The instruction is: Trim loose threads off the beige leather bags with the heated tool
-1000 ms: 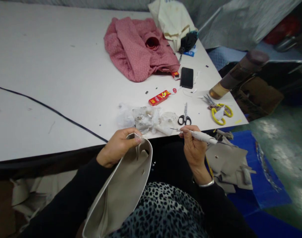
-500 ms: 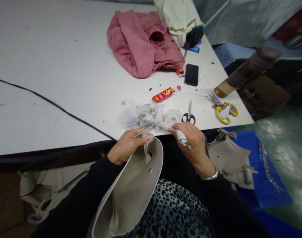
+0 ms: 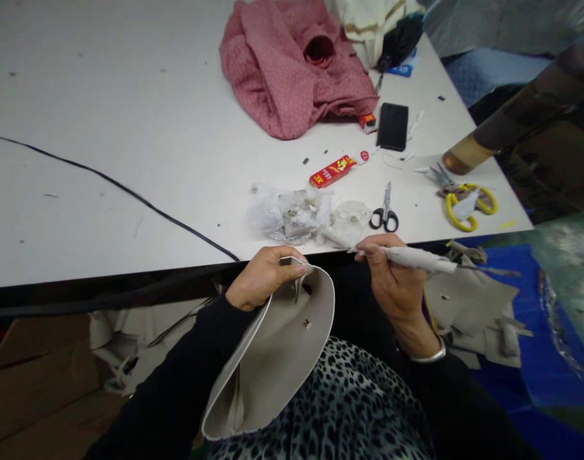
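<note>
Your left hand [image 3: 266,279] pinches the rim of the beige bag [image 3: 282,351] just below the desk [image 3: 129,160] edge, and right of it your right hand [image 3: 392,281] closes its grip on a wrapped tool [image 3: 416,259] lying level, tip pointing left toward that rim.

We find the white surface [image 3: 105,96] brightly and evenly lit from overhead, with short, soft shadows. Below its near edge the frame falls dark. At upper right the bottle [image 3: 522,115] is stretched and smeared by edge distortion. The floor [image 3: 567,246] at right shows glare. The beige piece [image 3: 282,345] at lower centre is sharp.
</note>
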The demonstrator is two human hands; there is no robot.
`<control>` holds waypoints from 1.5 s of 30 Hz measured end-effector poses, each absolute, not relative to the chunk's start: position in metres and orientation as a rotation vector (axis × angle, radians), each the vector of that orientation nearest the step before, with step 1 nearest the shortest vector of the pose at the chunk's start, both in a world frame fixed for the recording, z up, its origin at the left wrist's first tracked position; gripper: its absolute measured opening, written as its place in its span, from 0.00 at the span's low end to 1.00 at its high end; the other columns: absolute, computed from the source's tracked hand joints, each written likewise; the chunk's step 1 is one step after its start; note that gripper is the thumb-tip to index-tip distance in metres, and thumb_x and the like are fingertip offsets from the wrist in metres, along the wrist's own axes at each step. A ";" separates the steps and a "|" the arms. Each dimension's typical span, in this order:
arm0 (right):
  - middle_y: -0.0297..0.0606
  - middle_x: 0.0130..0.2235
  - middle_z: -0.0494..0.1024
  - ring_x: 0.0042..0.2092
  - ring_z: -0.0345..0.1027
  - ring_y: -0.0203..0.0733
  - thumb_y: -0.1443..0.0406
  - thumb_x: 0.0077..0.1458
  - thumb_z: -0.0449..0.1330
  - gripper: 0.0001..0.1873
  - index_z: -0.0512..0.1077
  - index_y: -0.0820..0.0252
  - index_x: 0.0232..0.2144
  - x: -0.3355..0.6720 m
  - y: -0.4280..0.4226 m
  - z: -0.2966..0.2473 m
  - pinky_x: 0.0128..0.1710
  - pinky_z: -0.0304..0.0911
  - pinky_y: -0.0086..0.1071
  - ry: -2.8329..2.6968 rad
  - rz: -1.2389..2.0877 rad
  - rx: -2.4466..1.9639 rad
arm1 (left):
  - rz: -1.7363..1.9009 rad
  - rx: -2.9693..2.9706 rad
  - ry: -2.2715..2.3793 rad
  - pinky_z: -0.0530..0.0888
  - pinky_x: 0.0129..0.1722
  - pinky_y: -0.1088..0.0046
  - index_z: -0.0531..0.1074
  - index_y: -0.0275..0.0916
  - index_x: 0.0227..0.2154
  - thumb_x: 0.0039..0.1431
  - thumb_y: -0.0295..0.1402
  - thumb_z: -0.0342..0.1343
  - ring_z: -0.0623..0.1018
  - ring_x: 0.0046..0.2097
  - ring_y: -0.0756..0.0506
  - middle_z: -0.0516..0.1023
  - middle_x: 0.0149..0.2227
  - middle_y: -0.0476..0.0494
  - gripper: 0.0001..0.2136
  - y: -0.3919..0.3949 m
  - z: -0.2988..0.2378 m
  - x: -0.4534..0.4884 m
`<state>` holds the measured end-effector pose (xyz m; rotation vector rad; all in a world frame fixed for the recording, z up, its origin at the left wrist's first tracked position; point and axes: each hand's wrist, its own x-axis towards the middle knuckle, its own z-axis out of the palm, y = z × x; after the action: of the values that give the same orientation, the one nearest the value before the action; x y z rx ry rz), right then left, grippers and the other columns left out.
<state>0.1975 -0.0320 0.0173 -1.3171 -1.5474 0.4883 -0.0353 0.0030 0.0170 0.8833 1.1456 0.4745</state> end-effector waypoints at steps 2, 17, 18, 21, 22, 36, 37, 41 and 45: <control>0.30 0.26 0.77 0.28 0.72 0.36 0.56 0.73 0.57 0.16 0.76 0.56 0.35 0.186 -0.039 0.016 0.31 0.66 0.30 -1.350 0.746 -1.302 | 0.465 0.898 1.141 0.71 0.31 0.72 0.77 0.36 0.31 0.47 0.39 0.72 0.76 0.28 0.48 0.80 0.27 0.46 0.14 0.003 0.017 -0.037; 0.30 0.25 0.77 0.28 0.72 0.35 0.55 0.70 0.60 0.15 0.77 0.56 0.34 0.167 -0.043 0.007 0.31 0.68 0.28 -1.264 1.013 -1.241 | 0.513 0.894 1.097 0.71 0.31 0.73 0.78 0.35 0.30 0.46 0.39 0.74 0.75 0.29 0.49 0.79 0.28 0.47 0.15 0.001 0.023 -0.040; 0.30 0.25 0.77 0.28 0.72 0.36 0.54 0.70 0.60 0.16 0.77 0.56 0.34 0.167 -0.043 0.007 0.30 0.68 0.29 -1.267 1.015 -1.244 | 0.513 0.897 1.096 0.71 0.31 0.73 0.78 0.35 0.30 0.46 0.39 0.74 0.75 0.29 0.49 0.79 0.28 0.47 0.15 0.000 0.023 -0.041; 0.31 0.25 0.77 0.28 0.72 0.37 0.53 0.70 0.60 0.16 0.77 0.56 0.34 0.165 -0.042 0.006 0.30 0.69 0.30 -1.289 1.015 -1.255 | 0.511 0.917 1.096 0.70 0.30 0.73 0.78 0.35 0.31 0.48 0.40 0.73 0.74 0.29 0.49 0.79 0.28 0.47 0.14 -0.001 0.022 -0.041; 0.31 0.25 0.77 0.28 0.72 0.37 0.53 0.70 0.60 0.16 0.77 0.56 0.34 0.165 -0.042 0.006 0.31 0.69 0.30 -1.299 1.010 -1.257 | 0.512 0.926 1.095 0.70 0.30 0.73 0.78 0.36 0.31 0.48 0.40 0.73 0.74 0.29 0.49 0.79 0.28 0.47 0.14 -0.001 0.021 -0.041; 0.31 0.25 0.77 0.26 0.74 0.36 0.51 0.70 0.59 0.20 0.76 0.58 0.32 0.152 -0.034 0.008 0.29 0.69 0.29 -1.314 1.018 -1.303 | 0.561 1.044 1.144 0.70 0.35 0.71 0.78 0.36 0.33 0.51 0.39 0.70 0.74 0.31 0.48 0.78 0.30 0.47 0.13 -0.009 0.016 -0.043; 0.32 0.25 0.77 0.26 0.74 0.36 0.50 0.70 0.59 0.21 0.76 0.58 0.31 0.151 -0.033 0.009 0.29 0.69 0.29 -1.304 1.023 -1.305 | 0.561 1.050 1.145 0.70 0.35 0.71 0.78 0.36 0.33 0.51 0.39 0.70 0.74 0.31 0.48 0.79 0.30 0.47 0.12 -0.009 0.017 -0.043; 0.31 0.25 0.77 0.25 0.74 0.35 0.49 0.69 0.59 0.22 0.77 0.58 0.31 0.150 -0.033 0.009 0.28 0.70 0.28 -1.275 1.048 -1.313 | 0.571 1.049 1.126 0.70 0.35 0.72 0.77 0.36 0.32 0.52 0.39 0.70 0.74 0.32 0.48 0.79 0.31 0.47 0.12 -0.012 0.021 -0.043; 0.31 0.24 0.77 0.24 0.74 0.34 0.48 0.69 0.59 0.23 0.76 0.58 0.31 0.148 -0.032 0.011 0.27 0.70 0.26 -1.270 1.052 -1.336 | 0.588 1.069 1.146 0.70 0.37 0.71 0.78 0.36 0.32 0.51 0.39 0.70 0.74 0.32 0.48 0.79 0.31 0.47 0.13 -0.014 0.023 -0.041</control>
<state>0.1481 -0.0321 0.0113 -1.3358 -1.2703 1.0515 -0.0415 -0.0138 0.0234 1.0693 1.1458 0.5880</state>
